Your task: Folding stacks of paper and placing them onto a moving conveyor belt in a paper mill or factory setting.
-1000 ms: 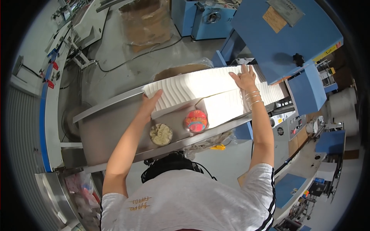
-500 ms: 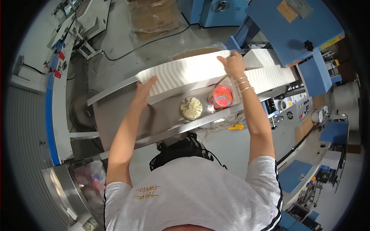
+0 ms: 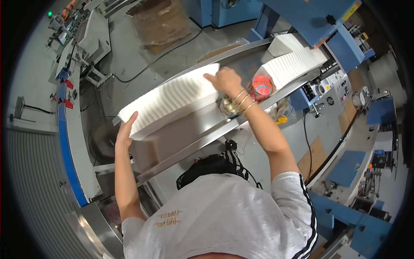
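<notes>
A long row of white folded paper sheets (image 3: 172, 101), packed face to face, lies along the metal trough (image 3: 172, 142) in front of me. My left hand (image 3: 125, 131) presses on its left end, thumb on top and the other fingers mostly hidden behind. At the opposite end my right hand (image 3: 226, 82), with bangles at the wrist, is closed against the sheets; its curled fingers are partly hidden. Under my right wrist sits a pale, crumpled round bundle (image 3: 230, 108), partly covered. Beside it is a round red and pink package (image 3: 261, 87).
More white folded sheets (image 3: 293, 67) stand at the trough's right end, by a blue machine (image 3: 302, 19). A clear-wrapped brown carton (image 3: 157, 23) lies on the floor beyond. To the left runs a long machine with a blue edge (image 3: 67, 146); a workbench (image 3: 345, 172) stands at right.
Both hands have moved left along the trough with the row of sheets, opening a gap from the sheets at right. My view has shifted, and my right wrist now covers part of the pale bundle.
</notes>
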Demonstrator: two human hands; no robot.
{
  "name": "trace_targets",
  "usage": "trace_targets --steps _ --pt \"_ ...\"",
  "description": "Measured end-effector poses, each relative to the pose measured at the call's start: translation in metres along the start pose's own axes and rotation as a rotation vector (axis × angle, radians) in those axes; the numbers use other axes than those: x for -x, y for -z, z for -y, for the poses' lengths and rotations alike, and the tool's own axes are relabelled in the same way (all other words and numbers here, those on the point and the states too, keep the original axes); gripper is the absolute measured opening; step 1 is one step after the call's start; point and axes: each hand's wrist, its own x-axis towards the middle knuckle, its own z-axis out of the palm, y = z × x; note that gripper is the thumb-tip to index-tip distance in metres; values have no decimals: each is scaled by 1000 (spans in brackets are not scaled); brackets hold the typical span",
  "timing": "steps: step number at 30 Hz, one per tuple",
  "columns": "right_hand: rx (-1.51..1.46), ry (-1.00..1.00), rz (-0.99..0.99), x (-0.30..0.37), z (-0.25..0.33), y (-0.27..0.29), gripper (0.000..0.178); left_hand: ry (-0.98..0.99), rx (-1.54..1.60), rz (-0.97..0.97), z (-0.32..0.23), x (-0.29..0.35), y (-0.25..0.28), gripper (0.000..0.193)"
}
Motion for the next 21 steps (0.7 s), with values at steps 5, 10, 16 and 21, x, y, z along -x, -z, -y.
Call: trace_targets --steps 5,10,16,21 --pt "-1 -47 63 -6 -50 13 71 -120 -82 77 4 -23 -27 89" --pt "72 4 -163 4 -80 2 61 -154 -37 164 4 -37 -57 86" --pt "311 -111 -420 111 -3 0 88 -151 -43 107 6 -37 -60 83" --pt "-30 -107 -363 120 -16 -14 75 -147 -76 78 4 -36 -63 80"
